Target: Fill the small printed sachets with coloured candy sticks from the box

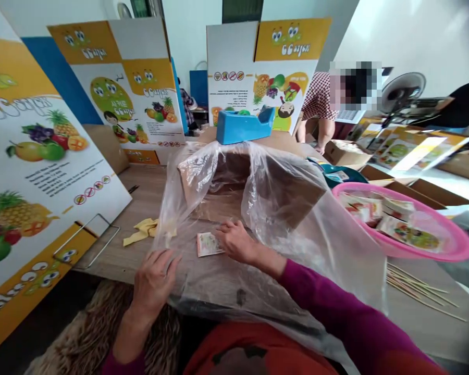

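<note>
A large clear plastic bag (pixel 281 208) lines a cardboard box (pixel 234 182) lying on its side on the wooden table (pixel 140 187). My right hand (pixel 238 242) reaches inside the bag, fingers spread flat, touching a small printed packet (pixel 208 244). My left hand (pixel 153 278) rests outside on the bag's near edge, fingers bent down on the plastic, pinning it to the table.
A blue tape dispenser (pixel 244 126) sits on top of the box. A pink basin (pixel 449 245) with printed packets stands at right, with thin wooden sticks (pixel 418 291) below it. Tall fruit-printed cartons (pixel 31 172) stand left and behind. A yellow cloth (pixel 143 230) lies on the table. Another person (pixel 320 104) stands at the back.
</note>
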The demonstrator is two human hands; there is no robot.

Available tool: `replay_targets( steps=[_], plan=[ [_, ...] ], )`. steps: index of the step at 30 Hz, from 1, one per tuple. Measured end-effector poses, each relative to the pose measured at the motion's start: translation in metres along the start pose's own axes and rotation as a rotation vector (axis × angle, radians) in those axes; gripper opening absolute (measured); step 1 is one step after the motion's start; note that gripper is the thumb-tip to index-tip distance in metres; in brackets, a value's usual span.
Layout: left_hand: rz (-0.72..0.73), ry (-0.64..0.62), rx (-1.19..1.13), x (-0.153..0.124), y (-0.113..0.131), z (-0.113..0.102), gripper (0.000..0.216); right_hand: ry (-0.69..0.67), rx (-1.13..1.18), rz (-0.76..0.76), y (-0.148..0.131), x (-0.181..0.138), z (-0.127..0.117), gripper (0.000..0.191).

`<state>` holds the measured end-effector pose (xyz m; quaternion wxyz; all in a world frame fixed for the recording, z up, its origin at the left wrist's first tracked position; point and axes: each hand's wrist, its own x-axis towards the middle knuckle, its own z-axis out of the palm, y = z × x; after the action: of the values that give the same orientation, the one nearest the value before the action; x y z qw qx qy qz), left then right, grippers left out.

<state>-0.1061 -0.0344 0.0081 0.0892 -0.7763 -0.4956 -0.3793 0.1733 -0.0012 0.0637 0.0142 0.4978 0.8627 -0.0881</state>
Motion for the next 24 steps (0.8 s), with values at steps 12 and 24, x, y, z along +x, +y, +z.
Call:
replay_targets(
  steps=[12, 24],
  plan=[
    [-0.347, -0.294, -0.384, 0.024, 0.009, 0.054, 0.065, -0.123, 0.033, 0.021, -0.007, 0.045, 0.01, 0.03],
    [0.165, -0.147, -0.448, 0.014, 0.013, 0.063, 0.029, 0.001, 0.064, 0.021, -0.017, -0.011, 0.027, 0.025]
  ],
)
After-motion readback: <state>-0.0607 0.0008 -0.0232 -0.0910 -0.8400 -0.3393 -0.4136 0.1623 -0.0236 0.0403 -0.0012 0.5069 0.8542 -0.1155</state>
